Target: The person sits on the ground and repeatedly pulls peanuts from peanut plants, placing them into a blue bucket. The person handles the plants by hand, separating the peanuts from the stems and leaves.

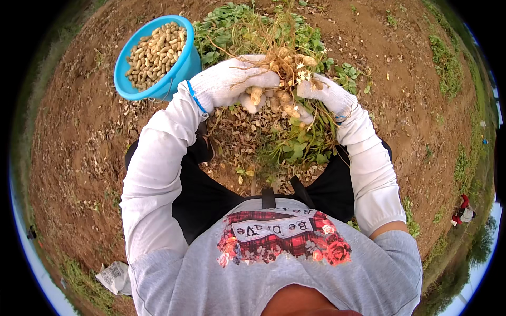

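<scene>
My left hand (pixel 241 81), in a white knit glove, is closed around peanut pods at the root end of an uprooted peanut plant. My right hand (pixel 326 93), gloved the same way, holds the other side of this cluster. Between both hands hang the peanut pods (pixel 286 102) with thin roots, some of them hiding the fingers. Leafy stems (pixel 302 144) trail below my right hand. A light blue plastic bucket (pixel 188 73) holding many picked peanuts (pixel 158 51) stands beyond my left forearm, at the upper left.
A heap of green peanut plants (pixel 225 31) lies on the soil past my hands. Dry leaves (pixel 237 138) litter the ground between my legs. A white bag (pixel 114 277) lies at the lower left. Far off at the right edge, a person (pixel 464 212) is low to the ground.
</scene>
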The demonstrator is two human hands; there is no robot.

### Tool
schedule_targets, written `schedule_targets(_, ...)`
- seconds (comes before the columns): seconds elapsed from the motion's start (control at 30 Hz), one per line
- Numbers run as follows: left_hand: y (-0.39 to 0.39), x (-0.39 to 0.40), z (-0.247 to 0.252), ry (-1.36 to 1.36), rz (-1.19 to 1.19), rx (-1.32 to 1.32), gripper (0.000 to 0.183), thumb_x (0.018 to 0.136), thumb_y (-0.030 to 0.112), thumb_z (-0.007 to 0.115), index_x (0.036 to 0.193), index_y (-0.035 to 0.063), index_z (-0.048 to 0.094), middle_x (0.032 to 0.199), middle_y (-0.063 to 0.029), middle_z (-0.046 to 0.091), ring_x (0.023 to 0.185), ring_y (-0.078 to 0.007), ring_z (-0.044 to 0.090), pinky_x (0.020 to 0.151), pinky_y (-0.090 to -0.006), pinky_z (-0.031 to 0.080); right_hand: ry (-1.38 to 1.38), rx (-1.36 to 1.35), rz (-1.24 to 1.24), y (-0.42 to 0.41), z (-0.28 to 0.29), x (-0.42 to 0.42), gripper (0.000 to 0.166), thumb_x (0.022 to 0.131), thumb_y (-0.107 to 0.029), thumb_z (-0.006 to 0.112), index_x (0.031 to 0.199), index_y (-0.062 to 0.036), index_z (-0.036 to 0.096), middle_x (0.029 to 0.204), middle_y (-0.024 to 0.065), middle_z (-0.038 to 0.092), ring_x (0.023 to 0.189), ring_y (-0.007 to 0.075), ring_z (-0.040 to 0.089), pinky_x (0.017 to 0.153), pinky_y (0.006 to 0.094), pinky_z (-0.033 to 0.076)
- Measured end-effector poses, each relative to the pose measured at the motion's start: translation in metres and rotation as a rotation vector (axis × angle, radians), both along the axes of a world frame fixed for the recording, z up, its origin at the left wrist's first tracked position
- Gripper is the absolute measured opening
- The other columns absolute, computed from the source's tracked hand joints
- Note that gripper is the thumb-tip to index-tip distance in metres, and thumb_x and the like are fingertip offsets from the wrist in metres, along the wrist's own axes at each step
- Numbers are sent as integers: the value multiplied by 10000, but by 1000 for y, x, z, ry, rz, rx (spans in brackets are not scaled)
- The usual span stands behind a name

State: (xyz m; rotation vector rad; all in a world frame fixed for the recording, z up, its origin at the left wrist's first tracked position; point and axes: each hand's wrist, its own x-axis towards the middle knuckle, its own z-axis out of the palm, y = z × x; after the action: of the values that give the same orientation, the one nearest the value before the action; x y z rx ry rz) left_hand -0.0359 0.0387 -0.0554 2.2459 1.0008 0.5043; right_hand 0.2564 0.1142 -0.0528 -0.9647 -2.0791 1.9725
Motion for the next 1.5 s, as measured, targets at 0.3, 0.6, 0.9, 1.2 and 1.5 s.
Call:
schedule_targets(0.3,-9,10,-28,8,218,220,749,772,184,865,1443,126,537,1464,-181,543,1343,-368,531,1108,-384,460,-38,115,-51,-5,-1,-1,406,1036,-326,595,1296,-18,646,1217,105,695,1123,202,649,1019,341,490)
schedule_targets(0.6,-10,34,-20,-1252,606,-1212,419,948,315,733,1284,88,627,1147,-78,691,987,-217,676,717,-322,572,-255,95,88,-9,24,-19,309,1016,-272,634,1170,-5,635,1020,101,675,888,186,638,811,347,521)
schedule_targets(0.9,-12,42,-5,-1156,685,-1041,439,1030,463,591,1297,128,686,1084,10,680,733,-96,585,505,-203,498,18,-111,61,-15,8,-23,348,1002,-306,654,1116,15,583,759,65,648,650,143,590,642,322,492)
schedule_targets(1.2,-3,38,-14,-1187,725,-1007,366,1012,402,642,1179,77,666,951,-42,727,754,-117,685,405,-217,450,-56,30,48,-11,-18,-21,755,907,-483,740,1324,93,489,1172,188,686,1071,242,643,953,357,504)
schedule_targets(1.5,7,18,-12,-362,584,-70,476,1065,357,538,1397,17,506,1341,-141,638,1247,-234,625,908,-393,604,-528,529,109,-10,-8,-34,773,715,-681,821,872,54,640,778,186,662,738,294,664,702,397,535)
